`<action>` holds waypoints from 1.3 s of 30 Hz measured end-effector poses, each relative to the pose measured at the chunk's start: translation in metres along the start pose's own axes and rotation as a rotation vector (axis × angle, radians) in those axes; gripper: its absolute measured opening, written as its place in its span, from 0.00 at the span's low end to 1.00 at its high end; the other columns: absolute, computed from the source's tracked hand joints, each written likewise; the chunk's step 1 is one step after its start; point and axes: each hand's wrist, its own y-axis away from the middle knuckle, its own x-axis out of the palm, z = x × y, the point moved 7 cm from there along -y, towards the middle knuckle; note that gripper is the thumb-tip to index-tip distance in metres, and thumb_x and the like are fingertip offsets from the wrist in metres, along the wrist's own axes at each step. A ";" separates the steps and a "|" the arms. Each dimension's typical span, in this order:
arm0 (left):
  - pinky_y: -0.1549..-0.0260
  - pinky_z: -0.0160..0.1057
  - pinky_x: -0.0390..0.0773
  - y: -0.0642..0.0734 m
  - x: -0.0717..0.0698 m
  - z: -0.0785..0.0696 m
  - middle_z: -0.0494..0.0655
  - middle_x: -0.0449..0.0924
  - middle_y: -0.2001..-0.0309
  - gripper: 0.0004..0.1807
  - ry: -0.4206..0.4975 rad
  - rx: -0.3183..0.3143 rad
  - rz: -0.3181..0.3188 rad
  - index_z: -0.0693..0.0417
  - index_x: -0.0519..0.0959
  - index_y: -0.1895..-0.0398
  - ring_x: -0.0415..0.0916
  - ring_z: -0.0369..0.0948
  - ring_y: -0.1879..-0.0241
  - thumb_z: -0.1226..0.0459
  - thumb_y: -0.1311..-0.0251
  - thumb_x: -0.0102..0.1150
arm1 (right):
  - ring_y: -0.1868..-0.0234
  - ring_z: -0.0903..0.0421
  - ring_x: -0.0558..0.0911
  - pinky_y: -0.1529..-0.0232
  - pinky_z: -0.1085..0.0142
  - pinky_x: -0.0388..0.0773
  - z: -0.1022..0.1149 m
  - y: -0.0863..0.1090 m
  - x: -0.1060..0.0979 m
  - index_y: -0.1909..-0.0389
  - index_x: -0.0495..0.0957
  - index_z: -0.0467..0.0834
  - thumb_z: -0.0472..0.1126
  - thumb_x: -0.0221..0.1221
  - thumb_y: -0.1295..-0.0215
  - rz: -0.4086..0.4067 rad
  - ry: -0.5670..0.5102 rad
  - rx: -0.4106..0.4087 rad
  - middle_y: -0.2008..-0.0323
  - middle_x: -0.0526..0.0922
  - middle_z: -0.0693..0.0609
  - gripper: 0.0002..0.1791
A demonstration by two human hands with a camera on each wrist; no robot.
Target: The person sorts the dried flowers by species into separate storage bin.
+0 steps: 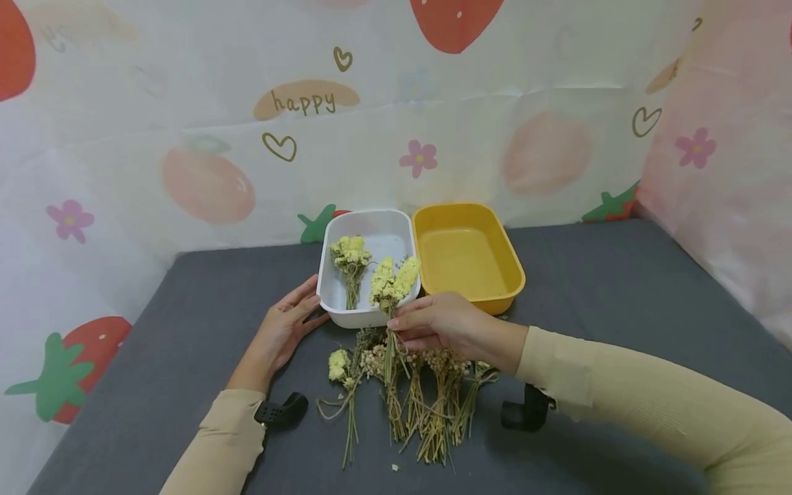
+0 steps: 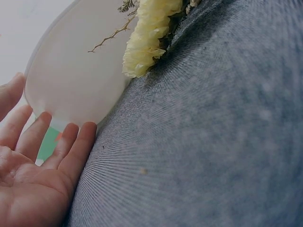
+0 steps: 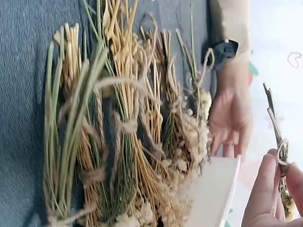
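Over the near rim of the white tray (image 1: 359,319), we note a yellow-flowered bunch (image 1: 386,289) pinched at its stems by the right hand (image 1: 442,323); the left hand (image 1: 284,328) rests extended fingers against the tray's side, gripping nothing. We judge that a slack pinch could let the stems slip, and a low pass could catch the tied bunches (image 1: 438,409) on the dark cloth (image 1: 155,385), shedding petals.

The left hand (image 1: 283,328) extends forward, fingers (image 2: 78,152) nearly straight. The right hand (image 1: 448,322) pinches; its lower fingers (image 1: 425,342) seem curled, though partly hidden.
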 end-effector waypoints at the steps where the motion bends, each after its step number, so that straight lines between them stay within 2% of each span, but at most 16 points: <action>1: 0.26 0.54 0.63 0.000 0.000 -0.001 0.50 0.49 0.20 0.35 -0.004 0.001 0.001 0.52 0.51 0.20 0.50 0.48 0.22 0.61 0.25 0.50 | 0.70 0.60 0.86 0.61 0.68 0.88 0.002 -0.001 0.000 0.44 0.78 0.32 0.33 0.64 0.35 0.000 -0.005 -0.004 0.66 0.88 0.50 0.19; 9: 0.25 0.54 0.62 0.004 -0.008 -0.005 0.49 0.48 0.20 0.34 -0.010 -0.007 -0.016 0.51 0.51 0.20 0.50 0.49 0.22 0.61 0.24 0.49 | 0.69 0.61 0.86 0.59 0.69 0.88 0.020 -0.012 0.006 0.43 0.77 0.31 0.32 0.62 0.33 0.025 -0.018 -0.019 0.65 0.88 0.50 0.20; 14: 0.26 0.53 0.63 0.001 -0.005 -0.006 0.49 0.49 0.20 0.33 -0.023 0.009 -0.002 0.50 0.51 0.20 0.51 0.49 0.22 0.60 0.24 0.49 | 0.70 0.61 0.86 0.61 0.70 0.87 0.026 -0.018 0.001 0.42 0.77 0.32 0.33 0.63 0.34 -0.009 -0.014 -0.030 0.67 0.88 0.51 0.20; 19: 0.26 0.53 0.64 0.001 -0.001 -0.002 0.49 0.51 0.20 0.34 -0.012 -0.008 -0.002 0.50 0.52 0.20 0.51 0.48 0.22 0.61 0.25 0.50 | 0.68 0.60 0.86 0.57 0.69 0.87 0.029 -0.026 -0.005 0.43 0.77 0.33 0.34 0.63 0.34 -0.032 -0.012 -0.047 0.64 0.88 0.50 0.20; 25: 0.26 0.54 0.64 0.001 -0.002 -0.001 0.49 0.50 0.20 0.33 -0.010 0.000 -0.014 0.51 0.51 0.20 0.51 0.48 0.22 0.62 0.24 0.48 | 0.68 0.60 0.86 0.56 0.70 0.87 0.035 -0.039 -0.006 0.42 0.77 0.33 0.33 0.64 0.35 -0.048 -0.016 -0.042 0.66 0.87 0.51 0.21; 33: 0.27 0.52 0.65 -0.003 0.000 -0.001 0.49 0.51 0.20 0.34 -0.014 0.010 0.003 0.50 0.52 0.20 0.52 0.48 0.22 0.59 0.25 0.51 | 0.69 0.61 0.85 0.57 0.69 0.87 0.042 -0.056 -0.014 0.44 0.79 0.33 0.34 0.63 0.34 -0.085 0.000 -0.059 0.66 0.86 0.51 0.19; 39: 0.27 0.53 0.65 -0.003 -0.001 0.000 0.49 0.51 0.20 0.34 -0.017 -0.001 -0.003 0.51 0.52 0.20 0.52 0.48 0.22 0.61 0.25 0.50 | 0.67 0.59 0.85 0.55 0.67 0.87 0.047 -0.069 -0.009 0.43 0.78 0.32 0.33 0.65 0.35 -0.085 -0.011 -0.052 0.56 0.87 0.44 0.21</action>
